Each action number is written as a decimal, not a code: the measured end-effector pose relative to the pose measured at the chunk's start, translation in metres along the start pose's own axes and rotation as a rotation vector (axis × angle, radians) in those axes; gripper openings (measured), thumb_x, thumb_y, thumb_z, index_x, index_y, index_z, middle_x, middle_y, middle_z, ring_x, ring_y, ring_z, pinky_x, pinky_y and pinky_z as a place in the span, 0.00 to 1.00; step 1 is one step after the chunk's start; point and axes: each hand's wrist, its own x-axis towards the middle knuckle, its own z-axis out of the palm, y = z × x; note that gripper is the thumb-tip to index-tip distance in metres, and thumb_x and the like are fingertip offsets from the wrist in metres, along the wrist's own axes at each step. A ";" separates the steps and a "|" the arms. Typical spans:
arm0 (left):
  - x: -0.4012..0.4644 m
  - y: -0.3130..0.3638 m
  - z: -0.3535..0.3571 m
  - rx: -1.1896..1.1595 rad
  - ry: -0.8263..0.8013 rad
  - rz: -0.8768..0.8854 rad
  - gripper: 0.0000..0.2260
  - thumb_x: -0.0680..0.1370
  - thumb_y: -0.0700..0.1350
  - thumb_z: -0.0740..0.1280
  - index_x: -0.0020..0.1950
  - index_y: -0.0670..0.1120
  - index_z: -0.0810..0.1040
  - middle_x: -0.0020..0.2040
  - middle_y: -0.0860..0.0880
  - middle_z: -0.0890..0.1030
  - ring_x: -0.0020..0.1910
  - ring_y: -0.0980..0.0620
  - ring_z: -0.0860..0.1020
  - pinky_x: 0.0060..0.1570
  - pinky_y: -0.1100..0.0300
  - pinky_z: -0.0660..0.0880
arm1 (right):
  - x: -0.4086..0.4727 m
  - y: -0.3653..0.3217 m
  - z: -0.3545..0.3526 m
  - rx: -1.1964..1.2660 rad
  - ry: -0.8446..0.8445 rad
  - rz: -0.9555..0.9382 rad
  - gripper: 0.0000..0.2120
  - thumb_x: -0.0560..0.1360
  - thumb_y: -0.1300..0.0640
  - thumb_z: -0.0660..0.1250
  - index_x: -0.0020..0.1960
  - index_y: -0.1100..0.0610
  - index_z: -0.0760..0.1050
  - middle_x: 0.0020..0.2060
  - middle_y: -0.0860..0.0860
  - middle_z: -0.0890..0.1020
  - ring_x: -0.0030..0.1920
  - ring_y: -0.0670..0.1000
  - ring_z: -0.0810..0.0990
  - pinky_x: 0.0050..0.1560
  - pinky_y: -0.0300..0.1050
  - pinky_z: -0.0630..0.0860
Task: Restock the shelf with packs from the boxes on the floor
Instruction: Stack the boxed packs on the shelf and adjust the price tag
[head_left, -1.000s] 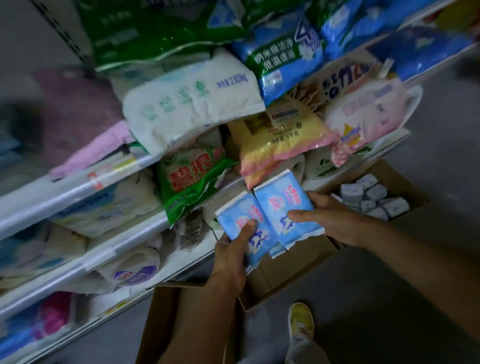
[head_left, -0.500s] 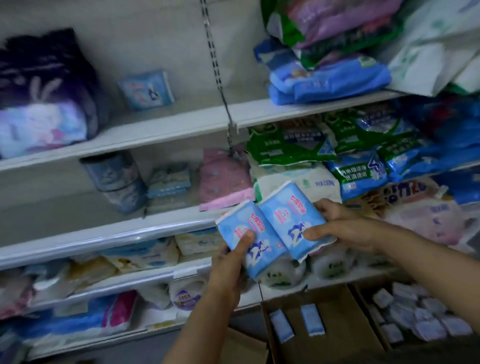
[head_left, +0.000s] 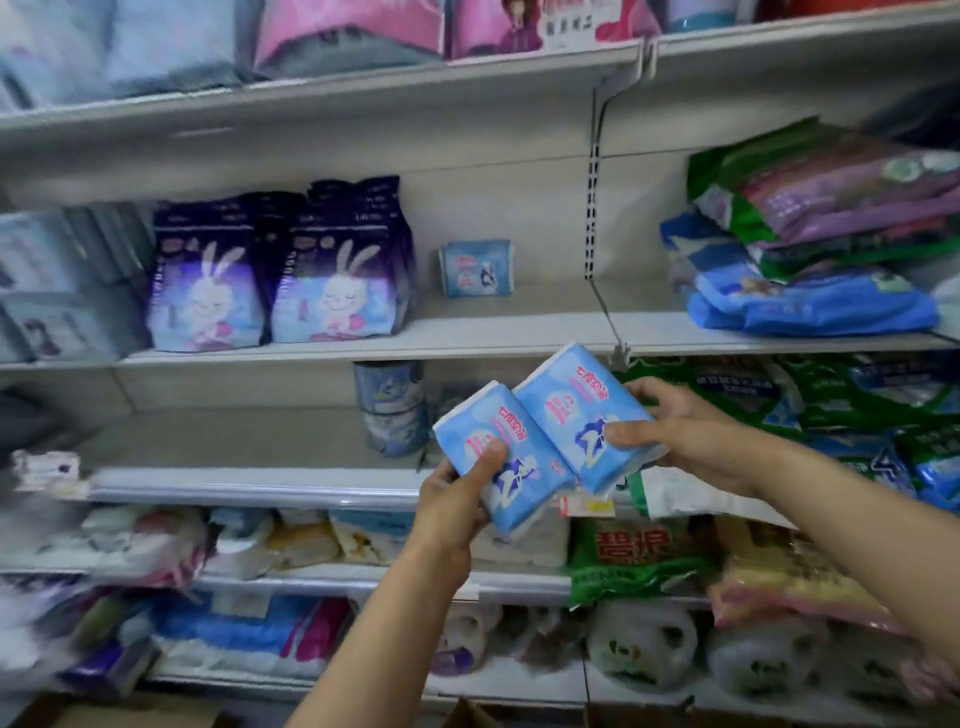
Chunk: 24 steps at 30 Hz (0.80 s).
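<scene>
My left hand (head_left: 451, 501) grips a light blue pack (head_left: 496, 457) from below, thumb across its front. My right hand (head_left: 691, 434) holds a second identical blue pack (head_left: 576, 410) by its right side; the two packs touch edge to edge, tilted, in front of the middle shelves. One matching blue pack (head_left: 477, 268) stands alone near the back of the white shelf (head_left: 498, 332) above, with bare shelf around it. The boxes on the floor show only as brown cardboard edges (head_left: 467, 714) at the bottom.
Two purple rabbit-print bags (head_left: 275, 280) stand left of the lone pack. A stack of blue and green bags (head_left: 810, 260) fills the shelf's right bay. A metal upright and bracket (head_left: 592, 223) divide the bays. A blue cylinder pack (head_left: 392, 408) sits on the shelf below.
The view has swung up from the floor boxes to the shelves. Both hands have carried the two blue packs upward, toward the shelf with the lone matching pack.
</scene>
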 end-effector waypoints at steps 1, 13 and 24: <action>0.001 0.008 -0.004 -0.004 0.010 0.009 0.13 0.71 0.46 0.75 0.53 0.43 0.81 0.47 0.43 0.86 0.40 0.49 0.84 0.45 0.52 0.82 | 0.004 -0.007 0.006 -0.010 0.007 -0.020 0.20 0.71 0.65 0.72 0.60 0.60 0.70 0.51 0.58 0.83 0.44 0.55 0.84 0.36 0.45 0.80; 0.026 0.070 -0.015 -0.124 0.092 0.045 0.09 0.76 0.45 0.72 0.54 0.44 0.78 0.40 0.47 0.86 0.33 0.55 0.84 0.28 0.61 0.78 | 0.089 -0.073 0.040 -0.342 0.369 -0.406 0.23 0.67 0.60 0.77 0.55 0.57 0.68 0.49 0.55 0.78 0.47 0.54 0.78 0.47 0.46 0.74; 0.090 0.104 0.005 -0.172 0.168 0.100 0.16 0.75 0.47 0.73 0.60 0.41 0.78 0.51 0.43 0.85 0.37 0.51 0.84 0.29 0.61 0.77 | 0.212 -0.075 0.035 -0.793 0.213 -0.499 0.21 0.68 0.63 0.73 0.57 0.50 0.71 0.56 0.52 0.73 0.50 0.52 0.75 0.47 0.44 0.72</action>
